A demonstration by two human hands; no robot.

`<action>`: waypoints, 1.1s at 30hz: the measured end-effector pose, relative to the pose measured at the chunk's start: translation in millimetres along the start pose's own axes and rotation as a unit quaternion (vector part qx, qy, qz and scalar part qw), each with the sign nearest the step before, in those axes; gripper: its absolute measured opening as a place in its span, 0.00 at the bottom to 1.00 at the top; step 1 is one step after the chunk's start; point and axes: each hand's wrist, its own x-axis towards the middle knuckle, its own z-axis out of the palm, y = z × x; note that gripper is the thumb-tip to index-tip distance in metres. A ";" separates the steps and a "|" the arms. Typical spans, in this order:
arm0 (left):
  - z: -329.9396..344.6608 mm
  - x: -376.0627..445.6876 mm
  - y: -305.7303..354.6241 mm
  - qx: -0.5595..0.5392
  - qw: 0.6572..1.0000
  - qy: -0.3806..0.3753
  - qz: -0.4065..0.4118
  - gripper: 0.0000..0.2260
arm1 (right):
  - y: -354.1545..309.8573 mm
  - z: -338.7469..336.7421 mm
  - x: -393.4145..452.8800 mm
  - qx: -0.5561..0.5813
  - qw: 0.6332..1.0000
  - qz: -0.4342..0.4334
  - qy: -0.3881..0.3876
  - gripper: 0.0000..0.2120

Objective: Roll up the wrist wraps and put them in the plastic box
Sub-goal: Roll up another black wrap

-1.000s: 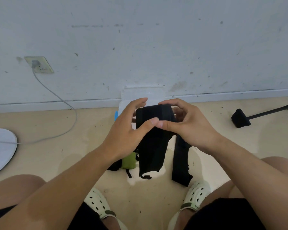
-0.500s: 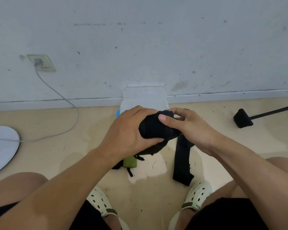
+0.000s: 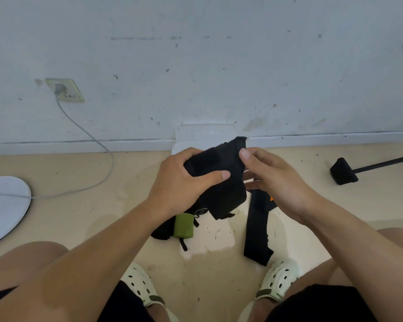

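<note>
Both hands hold one black wrist wrap (image 3: 219, 180) in the air above the floor, in the middle of the head view. Left hand (image 3: 184, 180) curls round the wrap's left part, thumb laid across its front and fingers behind. Right hand (image 3: 275, 180) pinches the upper right corner between thumb and fingers. The wrap is partly bunched, and its lower end hangs loose below the hands.

Just beyond the hands, against the foot of the wall (image 3: 219, 66), stands the clear plastic box (image 3: 203, 133), mostly hidden by the wrap and hands. A second black wrist wrap (image 3: 257, 231) lies flat and unrolled on the floor (image 3: 102, 217), right of centre, reaching toward the near right shoe (image 3: 277, 280). Near left of it lies a green roll (image 3: 183, 226) beside some black straps, partly under the left forearm.

Far left, a grey cable (image 3: 86, 135) runs from a wall socket (image 3: 64, 89) down to a white round base (image 3: 2, 205). Far right, a black padded foot on a rod (image 3: 343, 171) rests on the floor. The left shoe (image 3: 137, 284) sits near centre.
</note>
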 end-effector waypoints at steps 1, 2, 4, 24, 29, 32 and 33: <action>-0.2 0.0 1.1 -0.011 1.000 0.002 -0.005 0.13 | 0.4 1.7 -0.9 0.001 1.000 -0.010 -0.007 0.22; -0.3 -0.1 2.4 -0.022 1.000 0.003 -0.008 0.12 | -0.1 3.7 -1.8 -0.001 1.000 -0.020 -0.010 0.22; -0.3 -0.9 3.9 -0.045 0.999 0.002 -0.015 0.10 | 2.3 5.5 -1.4 -0.014 0.999 -0.039 -0.015 0.23; 5.6 -2.2 -1.0 -0.220 0.954 -0.135 -0.153 0.23 | 4.7 5.5 -0.4 -0.024 0.993 -0.093 0.073 0.21; 10.5 -4.4 -0.2 -0.284 0.928 -0.149 -0.189 0.24 | 2.1 3.4 -2.8 -0.021 0.994 -0.089 0.051 0.20; 9.3 -2.6 -2.5 -0.303 0.915 -0.168 -0.208 0.25 | 2.5 1.9 -4.6 -0.011 0.996 -0.078 0.041 0.20; 9.4 -2.1 -3.8 -0.308 0.911 -0.172 -0.215 0.26 | 3.2 1.7 -5.0 -0.011 0.996 -0.076 0.040 0.19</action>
